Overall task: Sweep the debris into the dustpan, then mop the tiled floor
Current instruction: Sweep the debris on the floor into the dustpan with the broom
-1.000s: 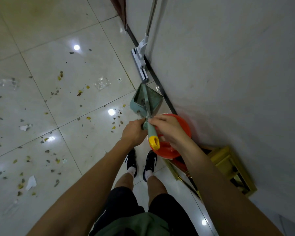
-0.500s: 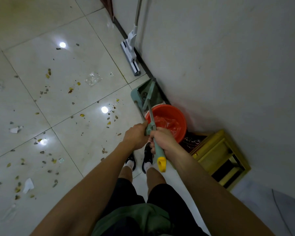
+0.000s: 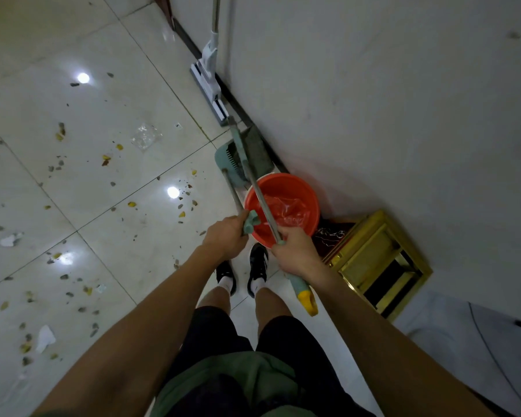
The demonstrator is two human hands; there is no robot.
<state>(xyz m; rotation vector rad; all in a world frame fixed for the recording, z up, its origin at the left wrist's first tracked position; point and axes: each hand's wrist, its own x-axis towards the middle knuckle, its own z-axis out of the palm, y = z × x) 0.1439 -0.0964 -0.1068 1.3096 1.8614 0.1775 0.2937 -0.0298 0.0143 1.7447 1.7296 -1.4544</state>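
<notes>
My left hand (image 3: 225, 236) is closed around the top of the green dustpan's thin handle, at its green clip. The dustpan (image 3: 226, 160) stands on the floor by the wall. My right hand (image 3: 295, 251) grips the broom handle (image 3: 260, 200) just above its green grip with a yellow end. That handle crosses over the orange bucket, and the broom head (image 3: 254, 147) rests beside the dustpan against the wall. Debris (image 3: 106, 159) of yellow and grey bits, paper scraps and clear plastic lies scattered over the glossy tiles to the left. A white flat mop (image 3: 208, 74) leans on the wall further ahead.
An orange bucket (image 3: 310, 188) lined with a red bag stands against the wall right in front of my feet. A yellow stool (image 3: 379, 263) lies on its side to its right. The white wall runs along the right; open tiled floor (image 3: 73, 49) spreads left.
The broom handle has come apart from the dustpan handle: my right hand pulled it back and rightward, while my left hand stays on the dustpan handle. The view has shifted slightly.
</notes>
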